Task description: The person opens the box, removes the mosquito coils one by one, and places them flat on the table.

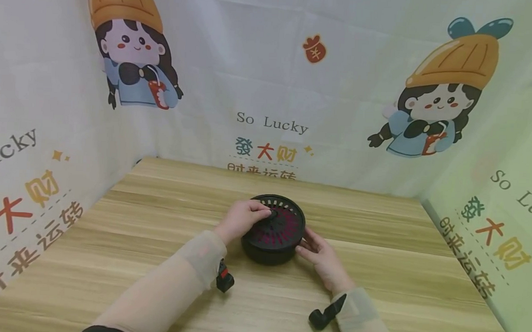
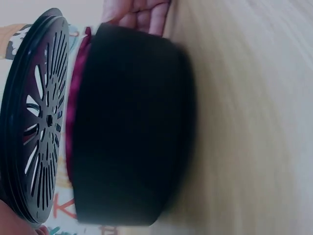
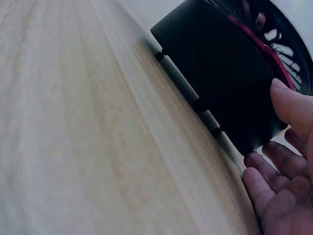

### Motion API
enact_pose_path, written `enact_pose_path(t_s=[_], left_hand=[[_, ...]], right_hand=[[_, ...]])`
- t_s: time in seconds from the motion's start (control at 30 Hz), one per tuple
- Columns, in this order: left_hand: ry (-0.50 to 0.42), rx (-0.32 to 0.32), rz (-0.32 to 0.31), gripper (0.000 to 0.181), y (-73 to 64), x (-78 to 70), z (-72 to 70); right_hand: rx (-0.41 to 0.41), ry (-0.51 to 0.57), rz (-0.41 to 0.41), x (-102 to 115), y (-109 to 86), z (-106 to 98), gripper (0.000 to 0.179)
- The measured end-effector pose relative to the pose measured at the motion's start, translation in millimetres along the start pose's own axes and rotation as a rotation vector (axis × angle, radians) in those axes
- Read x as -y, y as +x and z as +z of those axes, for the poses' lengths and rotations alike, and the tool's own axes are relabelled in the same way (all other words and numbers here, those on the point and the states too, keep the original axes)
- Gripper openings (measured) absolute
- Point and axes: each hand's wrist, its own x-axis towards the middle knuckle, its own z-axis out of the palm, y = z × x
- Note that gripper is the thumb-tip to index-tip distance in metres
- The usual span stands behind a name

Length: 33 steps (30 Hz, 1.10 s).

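While the round black container [image 1: 272, 244] sits near the middle of the tabletop [image 1: 377, 267], somewhat toward its far edge, a slotted black lid [image 1: 278, 220] is held over its mouth by the left hand [image 1: 242, 219], whose fingers are curled round the small knob at the lid's centre. In the left wrist view the lid is seen raised on one side, a gap showing between it and the container's rim, with a red lining [image 2: 73, 112] visible in that gap. The right hand [image 1: 322, 256] is laid against the container's side, its fingers only gently bent, so the body is steadied rather than gripped. Judging from this, the lid is neither fully seated nor fully removed; the work appears to be at its midpoint, with the lid not yet settled or carried clear.
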Motion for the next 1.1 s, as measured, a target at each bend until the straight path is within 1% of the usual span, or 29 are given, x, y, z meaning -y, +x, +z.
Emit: enact_pose_path(t_s=[0.07, 0.13, 0.27, 0.37, 0.47, 0.6, 0.7, 0.77, 0.83, 0.9, 1.1], left_hand=[[-0.032, -0.018, -0.004, 0.018, 0.0, 2.4, -8.2], [-0.038, -0.034, -0.018, 0.019, -0.1, 5.7, -19.3], [-0.022, -0.087, -0.066, 0.022, -2.3, 16.3, -45.7], [0.002, -0.143, -0.100, 0.027, -4.6, 28.5, -66.3], [-0.012, -0.186, -0.140, 0.033, -8.6, 41.4, -85.7], [-0.003, -0.214, -0.178, 0.039, -15.5, 59.9, -106.1], [0.029, -0.227, -0.207, 0.041, -20.4, 73.7, -114.4], [0.043, -0.233, -0.230, 0.043, -23.3, 82.5, -117.0], [0.036, -0.239, -0.253, 0.042, -25.8, 90.0, -118.1], [0.029, -0.240, -0.275, 0.042, -28.2, 95.5, -118.9], [0.022, -0.204, -0.337, 0.044, -32.8, 107.6, -122.3]], right_hand=[[0.003, 0.007, 0.002, 0.2, -0.3, 0.6, 0.064], [0.002, 0.002, 0.005, -0.3, -0.4, 0.7, 0.064], [-0.007, -0.005, 0.017, -3.0, 0.2, 0.2, 0.065], [-0.009, 0.002, 0.025, -4.3, 0.3, -0.2, 0.066], [-0.002, 0.005, 0.023, -4.5, 0.1, -0.8, 0.066], [0.017, 0.011, 0.021, -4.7, 1.1, -2.1, 0.065], [0.029, 0.013, 0.026, -4.0, 1.4, -3.1, 0.064], [0.031, 0.013, 0.031, -3.4, 1.3, -3.2, 0.064], [0.028, 0.011, 0.035, -3.0, 0.9, -3.0, 0.064], [0.025, 0.011, 0.034, -3.1, 0.8, -2.8, 0.064], [0.020, 0.019, 0.026, -3.2, 0.3, -1.6, 0.064]])
